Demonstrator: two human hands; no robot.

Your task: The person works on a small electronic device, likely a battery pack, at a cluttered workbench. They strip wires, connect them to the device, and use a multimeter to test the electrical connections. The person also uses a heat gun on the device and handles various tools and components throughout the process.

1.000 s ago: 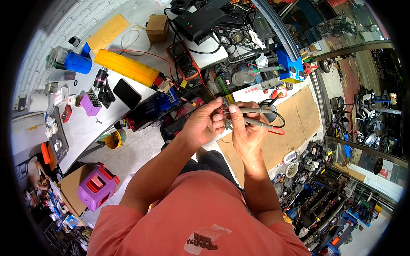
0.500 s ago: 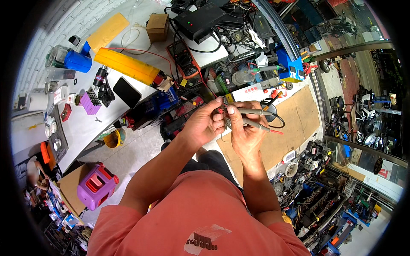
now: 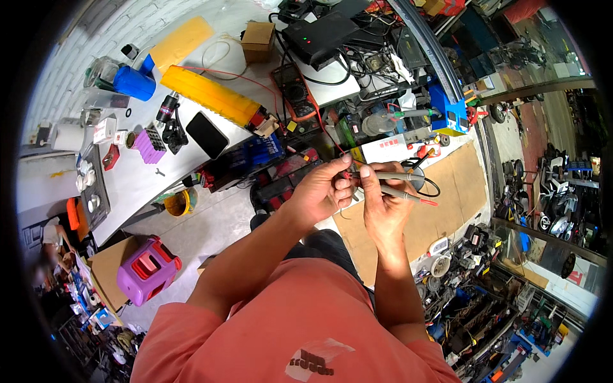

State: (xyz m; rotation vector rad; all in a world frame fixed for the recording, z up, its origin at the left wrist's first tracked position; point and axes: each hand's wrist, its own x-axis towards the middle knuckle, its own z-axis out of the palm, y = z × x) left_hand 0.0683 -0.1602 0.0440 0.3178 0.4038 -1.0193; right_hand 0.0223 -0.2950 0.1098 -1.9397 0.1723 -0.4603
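My left hand point(image 3: 329, 191) pinches small red wire ends at its fingertips, beside my right hand. My right hand point(image 3: 383, 198) is closed on two grey probe-like pieces point(image 3: 396, 175), one above the other, with black and red leads or ends at their right. What exactly meets between my fingertips is too small to tell. An orange-and-black multimeter point(image 3: 294, 96) lies beyond my hands, a red lead point(image 3: 329, 134) running from it toward them. A black phone point(image 3: 206, 134) lies on the white bench point(image 3: 137, 198) near a long yellow battery-like pack point(image 3: 211, 96).
A cardboard sheet point(image 3: 440, 191) lies right and below my hands, beside piles of parts point(image 3: 460, 293). Cluttered electronics point(image 3: 319, 38) and a blue box point(image 3: 447, 108) stand beyond. A purple plastic carrier point(image 3: 147, 271) is at lower left; a person point(image 3: 57, 246) is at the far left.
The whole scene has shifted in view, mostly rightward, with my hands also appearing further right and slightly lower. Both hands keep much the same grip.
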